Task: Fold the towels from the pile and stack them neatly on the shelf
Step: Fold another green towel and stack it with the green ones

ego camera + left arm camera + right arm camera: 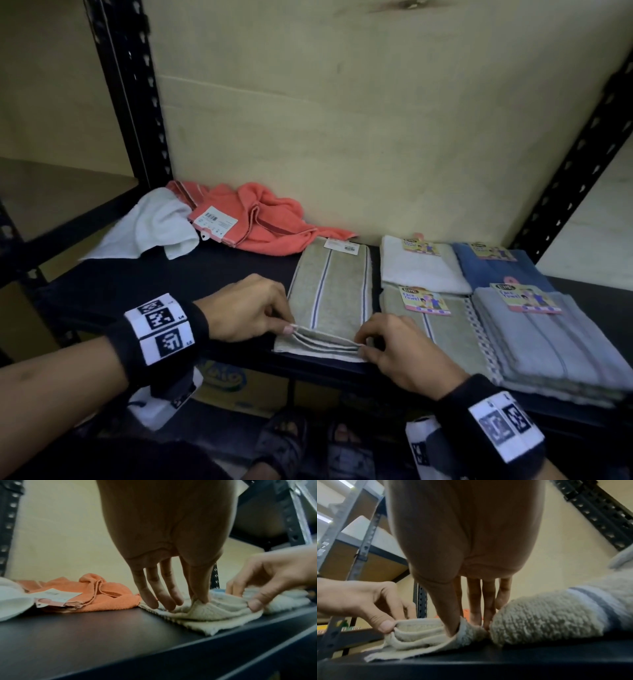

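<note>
A beige towel with blue stripes (330, 291) lies lengthwise on the dark shelf (191, 274). My left hand (255, 308) pinches its near left corner (199, 605), thumb and forefinger lifting the top layers. My right hand (383, 339) pinches the near right corner (458, 630) the same way. The near edge is raised into a small fold between both hands. Behind it lies the unfolded pile: a coral towel (263, 219) with a paper tag and a white towel (154, 226).
Folded towels sit to the right: a beige one (442, 329), a grey stack (548, 342), a white one (421, 270) and a blue one (496, 267). Black slotted uprights (130, 92) frame the shelf against a cream wall. A cardboard box (239, 383) sits below.
</note>
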